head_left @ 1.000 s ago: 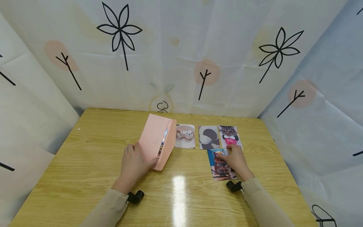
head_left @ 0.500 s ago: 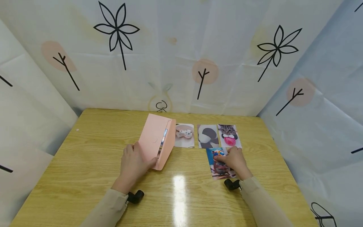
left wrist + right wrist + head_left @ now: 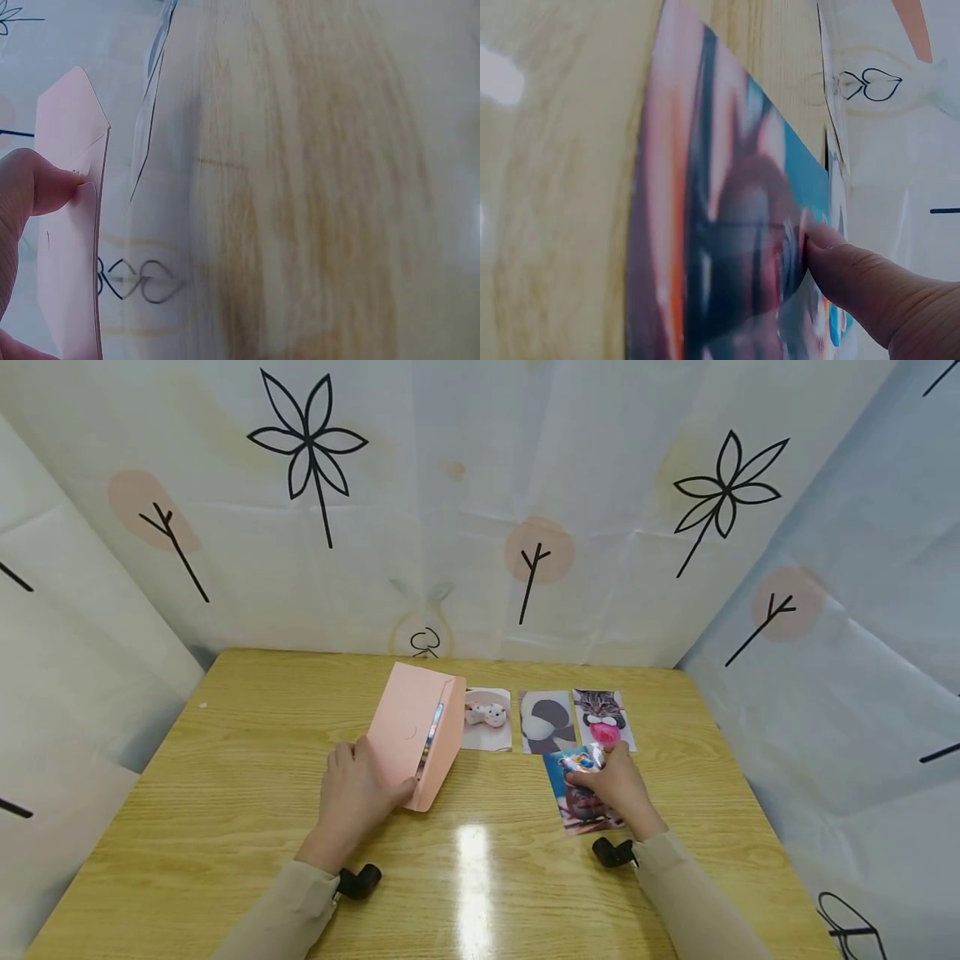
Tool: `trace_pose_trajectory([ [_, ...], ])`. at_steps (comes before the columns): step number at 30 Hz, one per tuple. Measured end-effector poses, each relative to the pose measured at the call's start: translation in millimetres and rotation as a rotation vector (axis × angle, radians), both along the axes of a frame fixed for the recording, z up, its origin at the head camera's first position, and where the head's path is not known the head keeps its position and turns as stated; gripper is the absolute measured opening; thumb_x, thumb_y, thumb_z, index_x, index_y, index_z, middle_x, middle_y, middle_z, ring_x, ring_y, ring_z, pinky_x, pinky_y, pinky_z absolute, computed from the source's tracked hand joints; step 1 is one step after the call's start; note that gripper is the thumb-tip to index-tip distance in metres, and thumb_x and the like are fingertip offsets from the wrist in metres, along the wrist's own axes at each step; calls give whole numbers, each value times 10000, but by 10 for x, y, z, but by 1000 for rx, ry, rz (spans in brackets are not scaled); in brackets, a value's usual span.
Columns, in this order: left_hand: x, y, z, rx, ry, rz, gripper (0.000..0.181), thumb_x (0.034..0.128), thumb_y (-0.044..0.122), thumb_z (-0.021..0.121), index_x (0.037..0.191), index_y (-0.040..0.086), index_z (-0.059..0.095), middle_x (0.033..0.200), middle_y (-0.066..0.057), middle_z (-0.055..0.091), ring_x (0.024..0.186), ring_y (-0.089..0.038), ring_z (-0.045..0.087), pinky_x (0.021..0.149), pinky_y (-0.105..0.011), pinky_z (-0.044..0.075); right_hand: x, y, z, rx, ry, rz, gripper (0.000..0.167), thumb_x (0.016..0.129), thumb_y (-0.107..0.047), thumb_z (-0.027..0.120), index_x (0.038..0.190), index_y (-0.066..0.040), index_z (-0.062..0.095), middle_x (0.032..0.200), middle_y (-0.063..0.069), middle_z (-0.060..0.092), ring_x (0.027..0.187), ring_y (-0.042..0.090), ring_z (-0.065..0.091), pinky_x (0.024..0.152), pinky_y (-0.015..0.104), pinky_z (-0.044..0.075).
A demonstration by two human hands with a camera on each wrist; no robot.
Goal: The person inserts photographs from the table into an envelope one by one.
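My left hand [image 3: 356, 797] grips a pink envelope [image 3: 408, 718], tilted above the table left of centre. Its flap stands away from the body, and the edges of pictures show in the opening. In the left wrist view the thumb [image 3: 52, 184] lies on the envelope's pink face. My right hand [image 3: 624, 785] pinches a photo [image 3: 581, 810] of a brown animal on blue by its upper right part. Glare lies across the photo's top. Seen from the right wrist, the thumb [image 3: 870, 277] presses on the photo's face; the other fingers are hidden.
Three photos lie in a row behind: white spotted figures [image 3: 486, 718], partly behind the envelope, a grey-and-white one [image 3: 547, 722], and a cat with something pink [image 3: 602, 718]. The wooden table [image 3: 225, 827] meets patterned white cloth [image 3: 420, 527] at the back and sides.
Glare has appeared on the upper part of the photo under my right hand, whose surface now catches the light differently. The left hand and envelope stay put; the head view shifts slightly.
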State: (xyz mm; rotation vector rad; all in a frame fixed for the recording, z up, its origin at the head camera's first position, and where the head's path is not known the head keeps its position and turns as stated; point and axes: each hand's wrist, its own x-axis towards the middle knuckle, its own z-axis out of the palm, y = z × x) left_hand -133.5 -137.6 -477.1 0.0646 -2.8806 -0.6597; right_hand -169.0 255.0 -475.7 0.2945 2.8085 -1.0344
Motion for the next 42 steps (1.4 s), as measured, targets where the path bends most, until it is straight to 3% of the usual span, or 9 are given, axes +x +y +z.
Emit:
trace_pose_trajectory([
  [6, 1, -2, -8, 9, 3, -2, 964, 663, 581, 769, 1226, -134, 454, 1069, -280, 432, 944, -396, 430, 745, -506, 414, -5, 42, 51, 10, 19, 61, 733, 836, -312, 751, 1327, 69, 363, 1157, 255, 549, 968, 336, 551, 834, 486, 449],
  [13, 4, 5, -13, 7, 3, -4, 973, 665, 595, 762, 1222, -141, 454, 1068, -279, 431, 936, -387, 428, 731, -501, 421, -38, 92, 214, -57, 38, 158, 405, 935, -170, 608, 1233, 85, 504, 991, 191, 609, 746, 224, 574, 657, 365, 476],
  [16, 4, 8, -13, 2, 6, 0, 977, 662, 603, 760, 1220, -140, 457, 1062, -274, 432, 929, -382, 429, 721, -500, 424, -43, 78, 326, -103, 27, 178, 348, 968, -170, 567, 1210, 77, 520, 994, 177, 598, 751, 218, 554, 648, 355, 463],
  [21, 3, 10, -15, 6, 1, -2, 985, 663, 604, 758, 1234, -138, 452, 1085, -280, 431, 953, -387, 426, 743, -508, 430, -66, 23, 451, -202, 64, 149, 310, 982, -203, 561, 1186, 30, 536, 987, 137, 560, 787, 220, 515, 642, 344, 457],
  [28, 1, 21, -20, 0, -2, -11, 972, 669, 588, 756, 1240, -135, 449, 1091, -278, 442, 970, -390, 429, 770, -508, 424, -94, -89, 500, -430, 126, 80, 373, 993, -226, 550, 1245, 43, 496, 1092, 168, 548, 922, 241, 577, 763, 350, 537],
  [33, 3, 33, -19, 3, -16, -4, 998, 668, 596, 761, 1269, -132, 437, 1107, -275, 440, 984, -388, 426, 784, -507, 420, -120, -236, 544, -568, 170, 42, 346, 980, -198, 574, 1212, 50, 502, 1081, 202, 571, 870, 228, 618, 760, 321, 544],
  [42, 8, 61, -36, -7, 2, -17, 1006, 656, 603, 762, 1264, -132, 443, 1081, -268, 444, 971, -382, 430, 787, -498, 417, -142, -524, 588, -637, 280, 38, 301, 961, -207, 606, 1120, 37, 529, 1013, 183, 559, 825, 223, 627, 757, 346, 544],
])
